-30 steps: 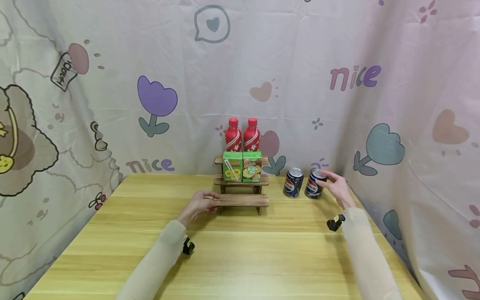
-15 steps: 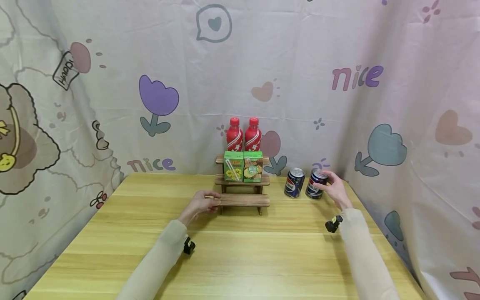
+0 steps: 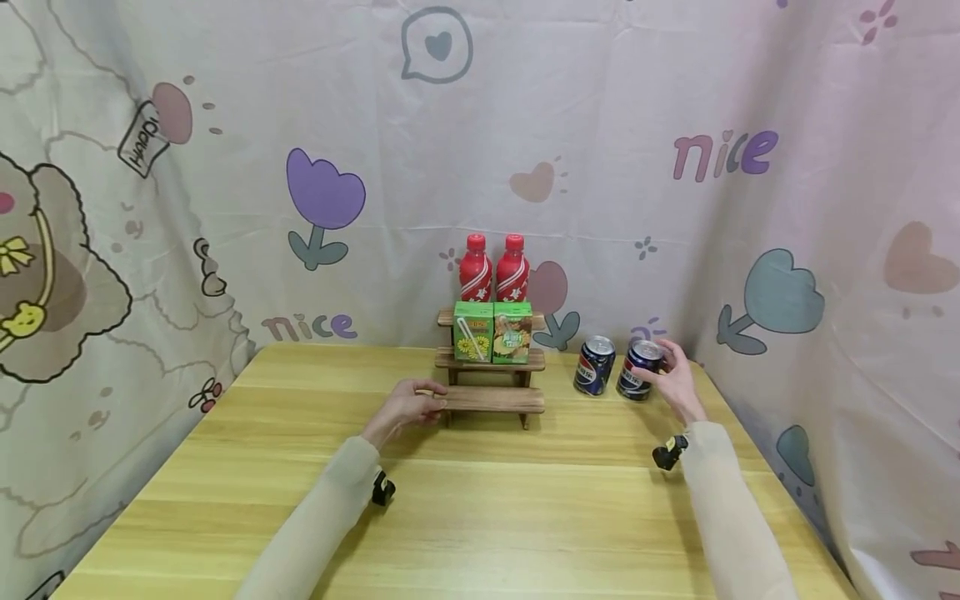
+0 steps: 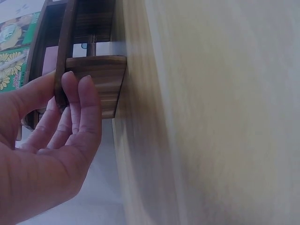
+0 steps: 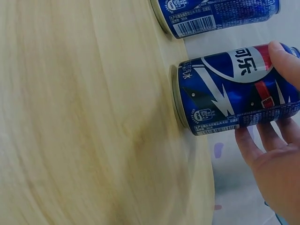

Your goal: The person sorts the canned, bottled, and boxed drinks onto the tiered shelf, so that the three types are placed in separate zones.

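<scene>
My left hand (image 3: 410,406) holds the left end of the lowest plank of a small three-tier wooden display stand (image 3: 491,400). In the left wrist view the thumb and fingers (image 4: 86,101) pinch around the plank's end. On the right, my right hand (image 3: 677,386) grips a dark blue cola can (image 3: 637,375), which stands at the table's back right. The right wrist view has the thumb on one side of this can (image 5: 234,89) and several fingers (image 5: 269,138) on the other. A second cola can (image 3: 594,367) stands upright just left of it.
Two red bottles (image 3: 476,271) stand on the stand's top tier, and two green drink cartons (image 3: 474,333) sit side by side on its middle tier. The wooden table (image 3: 517,508) backs onto a patterned curtain (image 3: 405,150), which also hangs at both sides.
My right hand has come closer around the right-hand can, its fingers moving behind it. My left hand stays on the stand's plank. The head view has shifted slightly.
</scene>
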`<act>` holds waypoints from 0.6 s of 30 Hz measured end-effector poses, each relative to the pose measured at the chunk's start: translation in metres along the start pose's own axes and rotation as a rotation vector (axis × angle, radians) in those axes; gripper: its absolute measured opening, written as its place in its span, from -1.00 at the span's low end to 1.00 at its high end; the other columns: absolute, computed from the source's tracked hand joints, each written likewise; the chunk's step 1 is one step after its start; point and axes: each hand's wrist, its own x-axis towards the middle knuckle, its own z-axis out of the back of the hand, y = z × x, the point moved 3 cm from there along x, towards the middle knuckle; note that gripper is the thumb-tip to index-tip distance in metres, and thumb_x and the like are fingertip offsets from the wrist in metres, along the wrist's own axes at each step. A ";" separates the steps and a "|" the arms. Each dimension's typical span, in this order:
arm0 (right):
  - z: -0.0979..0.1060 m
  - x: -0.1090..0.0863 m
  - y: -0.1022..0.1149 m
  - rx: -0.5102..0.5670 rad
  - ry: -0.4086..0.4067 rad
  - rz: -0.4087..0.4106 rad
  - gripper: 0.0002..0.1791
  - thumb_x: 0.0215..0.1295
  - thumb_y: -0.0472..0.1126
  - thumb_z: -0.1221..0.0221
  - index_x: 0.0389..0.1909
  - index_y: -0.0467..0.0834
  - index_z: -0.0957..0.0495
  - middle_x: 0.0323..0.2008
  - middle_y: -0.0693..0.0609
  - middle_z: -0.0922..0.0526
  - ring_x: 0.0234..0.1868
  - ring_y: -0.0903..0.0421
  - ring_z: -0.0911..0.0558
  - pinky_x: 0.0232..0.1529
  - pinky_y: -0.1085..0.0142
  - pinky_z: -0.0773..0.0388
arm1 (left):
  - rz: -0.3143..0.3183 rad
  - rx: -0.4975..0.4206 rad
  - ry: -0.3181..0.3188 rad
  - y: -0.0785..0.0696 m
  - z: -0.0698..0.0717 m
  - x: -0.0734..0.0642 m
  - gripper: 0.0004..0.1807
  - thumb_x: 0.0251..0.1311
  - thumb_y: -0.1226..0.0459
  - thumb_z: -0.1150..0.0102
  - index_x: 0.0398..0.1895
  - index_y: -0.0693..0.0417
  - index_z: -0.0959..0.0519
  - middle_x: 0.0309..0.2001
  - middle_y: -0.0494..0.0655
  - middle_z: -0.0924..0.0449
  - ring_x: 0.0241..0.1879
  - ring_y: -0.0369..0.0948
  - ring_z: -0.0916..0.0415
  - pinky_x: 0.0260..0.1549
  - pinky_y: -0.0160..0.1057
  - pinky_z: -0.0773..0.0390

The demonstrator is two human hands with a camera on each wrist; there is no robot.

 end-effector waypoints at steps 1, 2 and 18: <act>0.001 0.000 0.000 -0.006 0.003 -0.005 0.02 0.14 -0.26 -0.40 0.51 -0.16 0.02 0.49 -0.27 -0.11 0.46 -0.28 -0.15 0.47 -0.16 -0.10 | -0.001 -0.001 0.002 0.000 -0.001 0.001 -0.66 0.21 0.44 -0.21 0.07 0.31 -0.54 -0.28 0.08 -0.64 -0.42 -0.14 -0.59 -0.26 -0.15 -0.71; 0.002 -0.001 -0.001 -0.018 0.008 -0.012 0.05 0.14 -0.24 -0.40 0.53 -0.16 0.05 0.49 -0.27 -0.10 0.47 -0.27 -0.14 0.47 -0.16 -0.09 | 0.000 -0.002 0.001 0.000 -0.001 0.001 -0.66 0.21 0.45 -0.21 0.07 0.30 -0.54 -0.29 0.08 -0.64 -0.42 -0.15 -0.59 -0.27 -0.16 -0.71; 0.001 -0.014 -0.002 0.026 0.032 -0.015 0.04 0.04 -0.19 -0.47 0.50 -0.17 -0.09 0.45 -0.29 -0.20 0.44 -0.24 -0.23 0.45 -0.10 -0.18 | -0.002 0.008 -0.005 0.002 -0.001 0.002 -0.69 0.22 0.44 -0.21 0.04 0.29 -0.55 -0.32 0.03 -0.60 -0.44 -0.17 -0.56 -0.29 -0.16 -0.71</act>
